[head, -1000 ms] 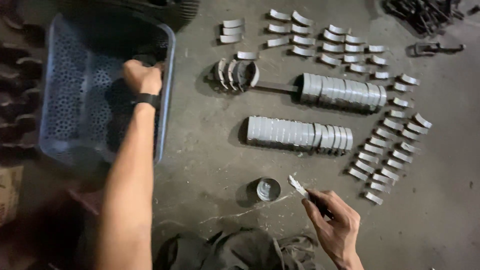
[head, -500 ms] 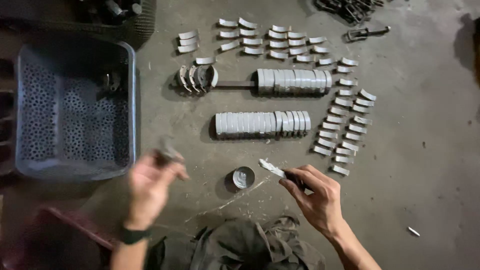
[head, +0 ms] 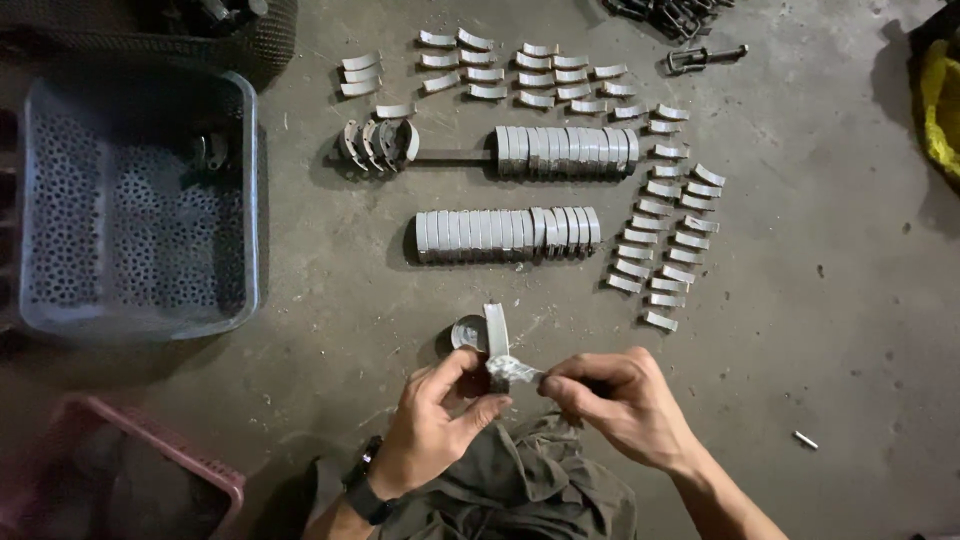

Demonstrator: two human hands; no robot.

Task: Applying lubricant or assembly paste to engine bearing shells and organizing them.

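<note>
My left hand grips a curved grey metal half-shell, held upright in front of me. My right hand holds a small brush, its pale bristle tip pressed against the shell's lower end. Just behind the shell a small round tin sits on the concrete floor. Both hands hover low over my lap, close together.
Two long rows of stacked half-shells lie ahead, with several loose shells spread to the right and far side. A blue perforated crate sits at left, a pink basket near left.
My left hand came away from the blue crate with a metal half-shell and brought it to the middle. My right hand moved the brush up against the shell.
</note>
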